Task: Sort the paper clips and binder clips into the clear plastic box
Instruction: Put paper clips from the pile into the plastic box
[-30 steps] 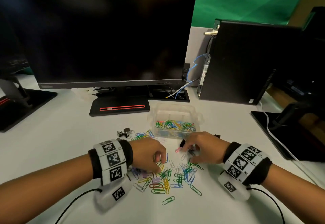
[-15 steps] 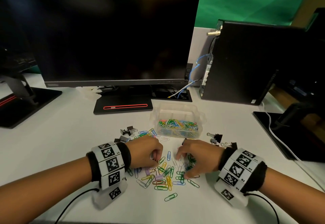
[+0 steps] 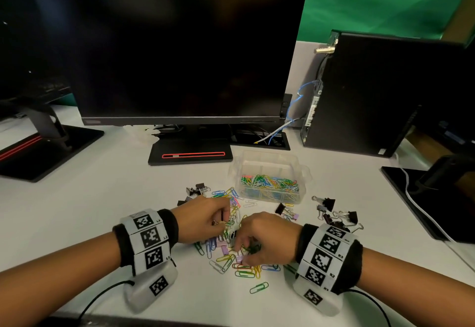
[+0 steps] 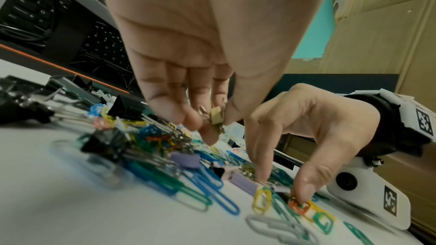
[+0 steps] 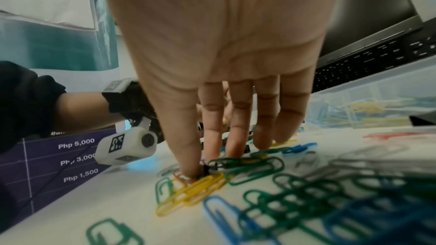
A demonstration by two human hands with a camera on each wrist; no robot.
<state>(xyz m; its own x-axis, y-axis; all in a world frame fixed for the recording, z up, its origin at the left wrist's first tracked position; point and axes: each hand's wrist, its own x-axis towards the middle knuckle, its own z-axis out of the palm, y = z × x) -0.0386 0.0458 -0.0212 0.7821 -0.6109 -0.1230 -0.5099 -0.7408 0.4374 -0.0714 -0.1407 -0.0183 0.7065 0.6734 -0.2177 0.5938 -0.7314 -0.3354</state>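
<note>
A clear plastic box (image 3: pixel 303 172) behind the pile holds coloured paper clips (image 3: pixel 270 181). Loose paper clips (image 3: pixel 241 267) and small lilac binder clips (image 3: pixel 239 258) lie between my hands. My left hand (image 3: pixel 221 220) pinches a small pale yellow binder clip (image 4: pixel 216 116) just above the pile. My right hand (image 3: pixel 243 252) arches over the clips with its thumb (image 4: pixel 304 191) and fingertips (image 5: pixel 233 148) pressing down on them. Black binder clips lie left (image 3: pixel 196 189) and right (image 3: pixel 331 206) of the box.
A dark monitor (image 3: pixel 180 51) on its stand base (image 3: pixel 190 154) fills the back of the white desk. A black computer tower (image 3: pixel 380 95) stands back right. Other monitor bases sit far left (image 3: pixel 46 146) and far right (image 3: pixel 431 198), with a white cable (image 3: pixel 421 211).
My hands have drawn closer together over the pile. The right hand has slid left and nearer to me, uncovering the black binder clips on the right.
</note>
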